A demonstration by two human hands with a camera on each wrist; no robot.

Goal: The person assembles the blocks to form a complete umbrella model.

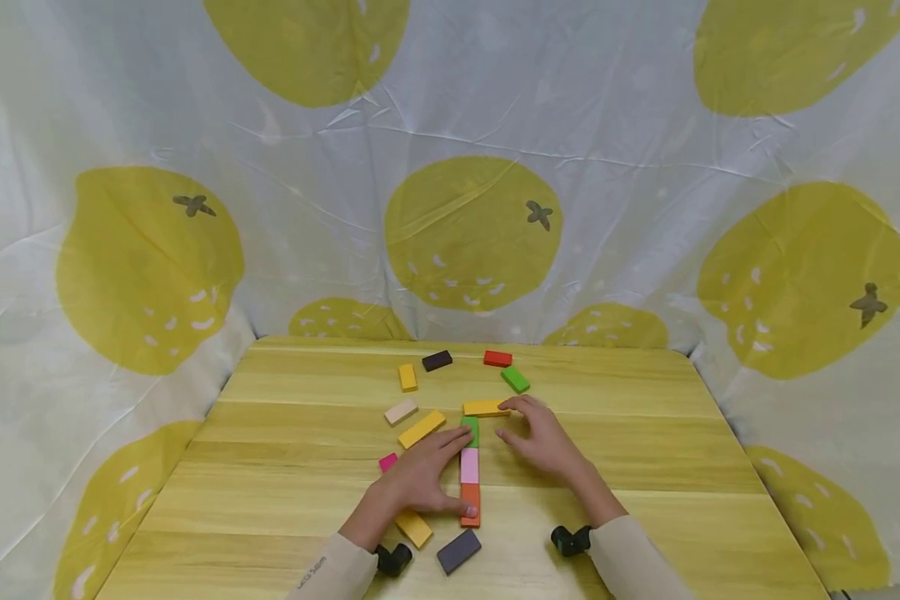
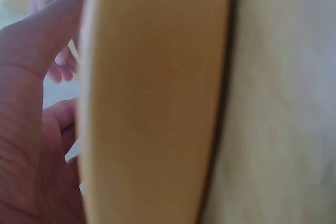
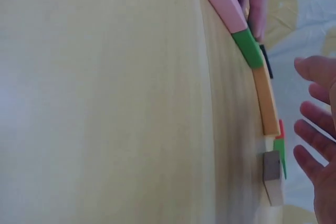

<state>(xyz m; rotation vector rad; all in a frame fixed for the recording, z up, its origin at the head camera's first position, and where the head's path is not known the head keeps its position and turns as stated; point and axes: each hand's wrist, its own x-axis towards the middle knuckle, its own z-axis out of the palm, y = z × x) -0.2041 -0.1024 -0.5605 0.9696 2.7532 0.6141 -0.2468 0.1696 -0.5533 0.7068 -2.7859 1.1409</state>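
Note:
In the head view, a green block [image 1: 470,432], a pink block [image 1: 469,466] and an orange-red block [image 1: 470,506] lie end to end in a column. My left hand [image 1: 418,477] spans its left side, fingertips on the green block and thumb on the orange-red one. Across the column's far end lies a long yellow block [image 1: 484,408], reaching rightward. The index fingertip of my right hand [image 1: 542,437] touches or hovers at its right end; the thumb stands apart. The right wrist view shows these right fingers [image 3: 315,129] loosely spread, holding nothing.
Left of the column lie yellow blocks [image 1: 422,428], a beige block [image 1: 401,412] and a magenta block [image 1: 388,462]. A dark block [image 1: 459,552] is nearer me. Red [image 1: 498,358] and green blocks [image 1: 515,380] sit farther back. A brownish block [image 3: 272,174] appears near my right hand.

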